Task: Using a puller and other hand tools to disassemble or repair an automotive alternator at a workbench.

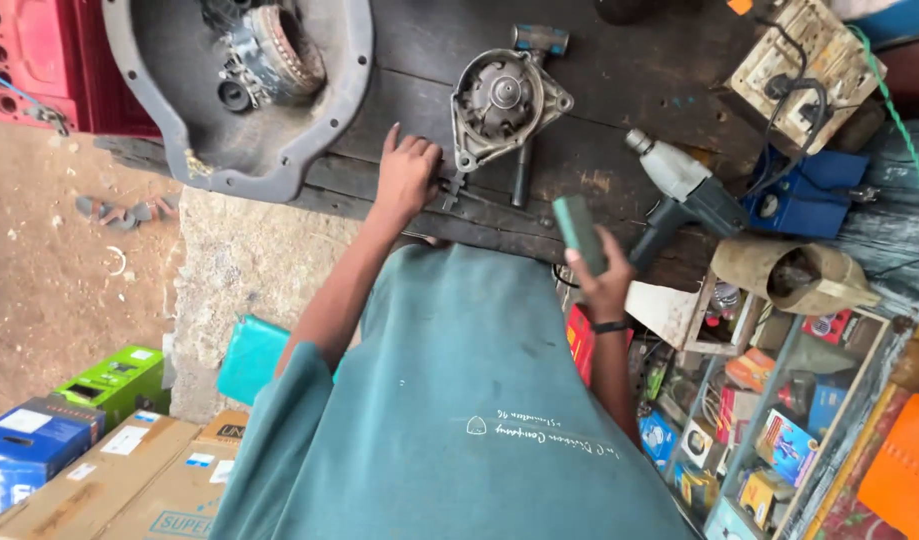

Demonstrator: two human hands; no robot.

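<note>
Green block (579,232) clasped in right hand (601,285) fingers beside drill (679,195); left hand (407,175) fingers released.

bare dark bench (619,90) between alternator housing (501,105) and drill (679,190), bell housing (239,90) crowding left

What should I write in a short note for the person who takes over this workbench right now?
Left hand: flat on the dark wooden bench, fingers at a small metal tool beside the round metal housing.
Right hand: holds a green rectangular block above the bench edge.
A hammer lies under the housing; an electric drill lies to the right.
Done: housing is laid on the bench. Left: cannot tell; the drill is untouched.
</note>
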